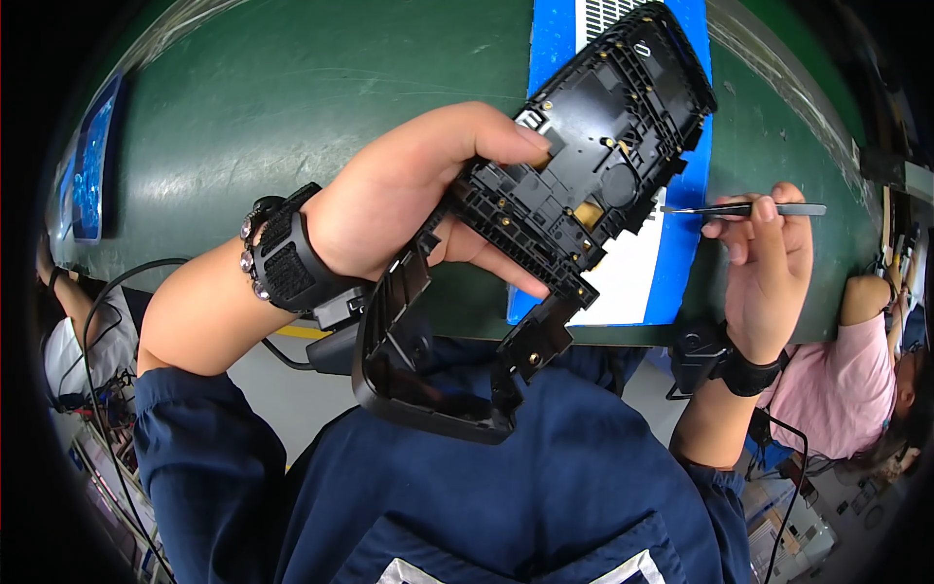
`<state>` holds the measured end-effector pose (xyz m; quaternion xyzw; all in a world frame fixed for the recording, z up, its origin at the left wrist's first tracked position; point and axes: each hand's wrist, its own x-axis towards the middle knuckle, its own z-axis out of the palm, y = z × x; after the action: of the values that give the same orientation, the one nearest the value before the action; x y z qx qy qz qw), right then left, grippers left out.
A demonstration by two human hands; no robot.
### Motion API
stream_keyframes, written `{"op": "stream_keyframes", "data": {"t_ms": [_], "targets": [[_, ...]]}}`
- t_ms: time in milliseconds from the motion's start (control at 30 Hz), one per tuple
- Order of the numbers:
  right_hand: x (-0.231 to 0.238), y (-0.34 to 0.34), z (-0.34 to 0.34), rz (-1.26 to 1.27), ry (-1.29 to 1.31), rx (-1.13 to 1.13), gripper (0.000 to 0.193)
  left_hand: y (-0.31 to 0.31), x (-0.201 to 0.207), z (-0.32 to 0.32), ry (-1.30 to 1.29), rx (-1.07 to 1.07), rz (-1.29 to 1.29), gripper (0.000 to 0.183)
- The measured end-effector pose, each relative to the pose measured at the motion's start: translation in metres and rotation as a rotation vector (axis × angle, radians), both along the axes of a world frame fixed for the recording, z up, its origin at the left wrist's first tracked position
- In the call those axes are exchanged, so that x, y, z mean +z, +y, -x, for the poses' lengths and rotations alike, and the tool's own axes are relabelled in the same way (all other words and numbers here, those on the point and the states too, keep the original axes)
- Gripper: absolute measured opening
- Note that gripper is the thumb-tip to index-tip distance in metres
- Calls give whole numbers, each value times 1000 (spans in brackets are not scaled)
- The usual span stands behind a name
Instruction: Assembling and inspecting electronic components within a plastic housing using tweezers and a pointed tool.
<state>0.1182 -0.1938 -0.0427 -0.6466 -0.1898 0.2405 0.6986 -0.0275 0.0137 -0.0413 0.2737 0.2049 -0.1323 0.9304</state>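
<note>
My left hand is closed round a black moulded plastic housing, its thumb on the upper face and some fingers underneath. Ribs, clips and small brass-coloured inserts cover the housing's inner side, and an open frame section hangs from its near end toward my body. In my right hand a pair of dark tweezers is pinched between thumb and fingers. Their tips point left, close to the housing's right edge; whether anything small sits in the tips cannot be made out.
Under the housing lies a blue-edged white sheet on the green worktop. At the far left is a blue panel. Straps with black devices circle both wrists, and cables trail down. Other people sit on both sides, one in a pink top.
</note>
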Motion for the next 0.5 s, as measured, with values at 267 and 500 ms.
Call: {"op": "stream_keyframes", "data": {"t_ms": [267,500], "targets": [[28,-7,3,-141,-97,128,18,1,2,8,-2,-205,-167,28],[34,18,42,19,-168,304,24,3,8,5,12,-414,-427,25]]}}
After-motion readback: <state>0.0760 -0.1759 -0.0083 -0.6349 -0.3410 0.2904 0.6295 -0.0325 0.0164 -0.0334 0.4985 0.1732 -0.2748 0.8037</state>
